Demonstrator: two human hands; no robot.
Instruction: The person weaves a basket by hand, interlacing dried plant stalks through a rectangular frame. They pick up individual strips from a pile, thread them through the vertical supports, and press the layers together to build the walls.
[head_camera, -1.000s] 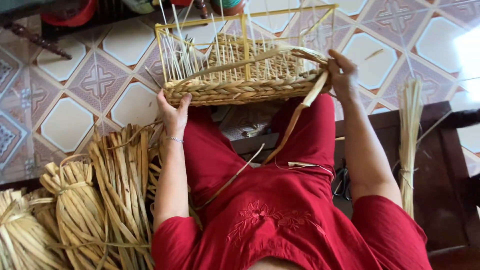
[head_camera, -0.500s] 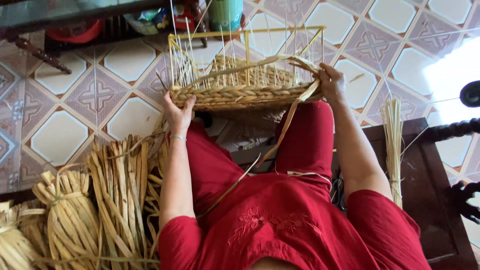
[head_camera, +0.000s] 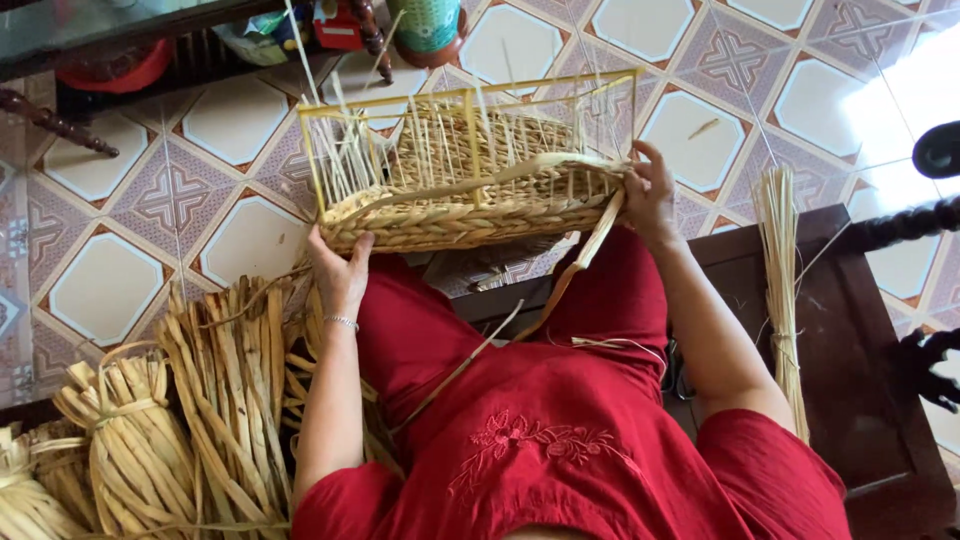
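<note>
The tiled floor (head_camera: 100, 290) fills the upper and left parts of the frame, patterned in cream and brown. A dark wooden bench (head_camera: 850, 330) runs down the right side, and the person in red clothing sits on it, knees toward the top of the picture.

One half-woven basket (head_camera: 470, 195) rests across the knees at upper centre. Its long axis runs left to right across the frame, slightly tilted, with a yellow wire frame standing above the woven band and many thin stakes poking up from it. The basket lies just ahead of both hands, one at each end, so neither hand is clearly nearer.

At least three tied bundles of flat reed (head_camera: 225, 390) lie on the floor at lower left. One thinner bundle of straw (head_camera: 780, 270) lies on the bench at right.

The left hand (head_camera: 340, 270) is cupped against the lower left end of the basket, fingers spread under its rim. The right hand (head_camera: 650, 190) is closed on the right end, pinching a long flat strip (head_camera: 590, 250) that trails down over the lap.
</note>
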